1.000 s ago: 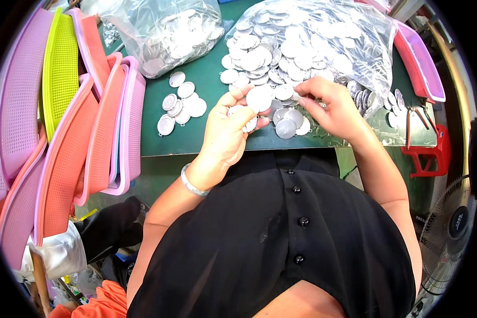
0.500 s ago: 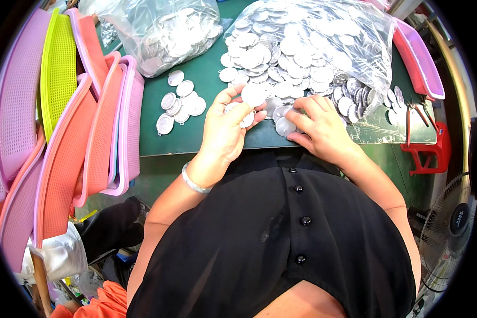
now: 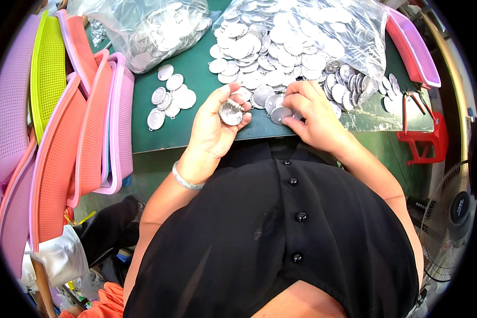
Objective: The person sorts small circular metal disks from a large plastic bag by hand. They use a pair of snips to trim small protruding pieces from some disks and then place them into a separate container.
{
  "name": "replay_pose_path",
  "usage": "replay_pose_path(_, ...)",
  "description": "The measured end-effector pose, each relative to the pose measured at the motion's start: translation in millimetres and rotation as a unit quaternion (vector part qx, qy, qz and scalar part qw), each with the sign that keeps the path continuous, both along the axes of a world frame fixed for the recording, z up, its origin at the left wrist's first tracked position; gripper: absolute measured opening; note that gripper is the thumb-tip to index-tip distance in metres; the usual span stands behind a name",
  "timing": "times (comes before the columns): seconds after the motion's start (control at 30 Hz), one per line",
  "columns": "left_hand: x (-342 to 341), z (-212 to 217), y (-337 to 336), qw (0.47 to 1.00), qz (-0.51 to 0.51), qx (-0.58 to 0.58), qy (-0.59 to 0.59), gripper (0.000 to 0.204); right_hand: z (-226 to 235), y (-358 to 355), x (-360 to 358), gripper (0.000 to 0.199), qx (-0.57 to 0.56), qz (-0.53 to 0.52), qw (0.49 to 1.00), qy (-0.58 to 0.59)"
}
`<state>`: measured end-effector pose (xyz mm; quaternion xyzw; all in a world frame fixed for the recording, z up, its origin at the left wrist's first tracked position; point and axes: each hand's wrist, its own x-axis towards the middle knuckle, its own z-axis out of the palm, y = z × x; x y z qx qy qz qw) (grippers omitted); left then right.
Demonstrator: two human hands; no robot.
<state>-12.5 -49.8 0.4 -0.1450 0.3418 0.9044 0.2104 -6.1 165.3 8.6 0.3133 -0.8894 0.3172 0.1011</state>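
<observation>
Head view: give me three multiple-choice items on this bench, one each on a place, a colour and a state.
1. Where do the stacked plastic mesh trays stand?
A. left of the person
B. right
C. on the lap

2. What colour is the table mat?
A. red
B. dark green
C. white

3. What is the left hand doing?
A. lying empty
B. holding a round silver metal disc
C. gripping pliers

Answers: 1 A, the trays fill the left edge. 2 B, bare mat between the discs is green. 3 B, the fingers curl around the disc.
</observation>
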Motion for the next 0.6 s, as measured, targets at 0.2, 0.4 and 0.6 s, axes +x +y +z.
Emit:
replay_pose_path(0.2,5.6,-4.7,0.7,0.996,-0.051,-0.058,0.041,0.025,-1.5,7.3,-2.5,0.009,-0.107,-0.007,0.982,-0.156)
replay_pose_path(0.4,10.6,14.1,17.6,0.977,-0.159,-0.135,0.042,0.023,12.5,8.6,-5.1,0.011,-0.323,-0.060,0.845,-0.423)
replay_pose_path(0.6,8.9,11.0,25.9,0.979,-0.173,-0.105,0.034,0.024,9.0,6.8,-0.9,0.006,-0.235,0.072,0.956,-0.158)
